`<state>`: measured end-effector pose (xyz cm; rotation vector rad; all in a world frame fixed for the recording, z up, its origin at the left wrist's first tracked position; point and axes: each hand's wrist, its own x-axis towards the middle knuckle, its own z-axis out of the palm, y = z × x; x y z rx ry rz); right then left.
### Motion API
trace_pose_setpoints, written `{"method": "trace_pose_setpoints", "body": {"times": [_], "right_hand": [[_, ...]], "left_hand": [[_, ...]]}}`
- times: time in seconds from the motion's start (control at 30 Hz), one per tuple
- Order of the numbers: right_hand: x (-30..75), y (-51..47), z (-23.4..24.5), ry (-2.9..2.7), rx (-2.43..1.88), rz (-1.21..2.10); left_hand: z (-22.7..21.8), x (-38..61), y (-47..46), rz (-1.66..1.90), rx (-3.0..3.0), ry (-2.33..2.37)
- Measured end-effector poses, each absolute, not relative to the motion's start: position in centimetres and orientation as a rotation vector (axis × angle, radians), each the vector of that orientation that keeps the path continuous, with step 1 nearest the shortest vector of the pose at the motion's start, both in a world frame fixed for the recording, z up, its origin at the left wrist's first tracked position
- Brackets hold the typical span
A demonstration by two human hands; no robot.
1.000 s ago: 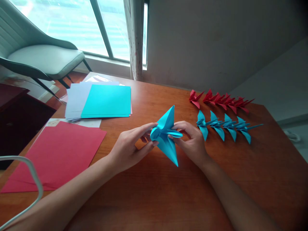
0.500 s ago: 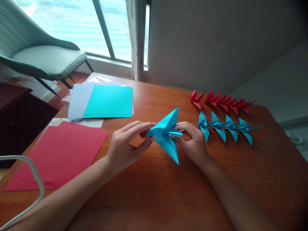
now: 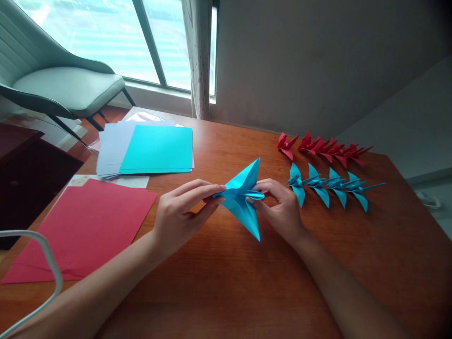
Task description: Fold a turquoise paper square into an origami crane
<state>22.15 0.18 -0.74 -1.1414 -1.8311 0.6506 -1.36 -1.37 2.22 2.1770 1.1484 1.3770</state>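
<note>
In the head view, holds a blue paper figure (image 3: 239,194) over the middle of the wooden table (image 3: 212,287), pinched at its left tip by thumb and fingers of the left hand (image 3: 176,207) and at its right folds by those of the right hand (image 3: 283,209). Looks only partly shaped, short of apparently finished red birds (image 3: 319,147) and blue birds (image 3: 338,184) lined up at far right. Shows turquoise paper (image 3: 158,148) and red paper (image 3: 88,226) flat and unfolded at left.

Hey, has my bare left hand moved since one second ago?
Yes. Your bare left hand has shifted to the left, closer to the right-hand corner of the flat red paper lying on the table.
</note>
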Motion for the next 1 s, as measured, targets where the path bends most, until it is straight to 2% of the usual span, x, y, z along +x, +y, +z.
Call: {"method": "trace_pose_setpoints", "body": {"times": [0.47,0.8,1.0], "right_hand": [[22.1,0.1,-0.7,-1.847,-1.137,0.648],[22.1,0.1,-0.7,-1.816,-1.13,0.707],[22.1,0.1,-0.6,-1.792,-1.149,0.747]], "left_hand": [[2.4,-1.7,-1.6,1.368,2.159,1.12],[0.9,-1.6,-0.7,1.065,2.181,1.101],[0.5,-1.6,-0.7,1.015,2.147,1.056]]}}
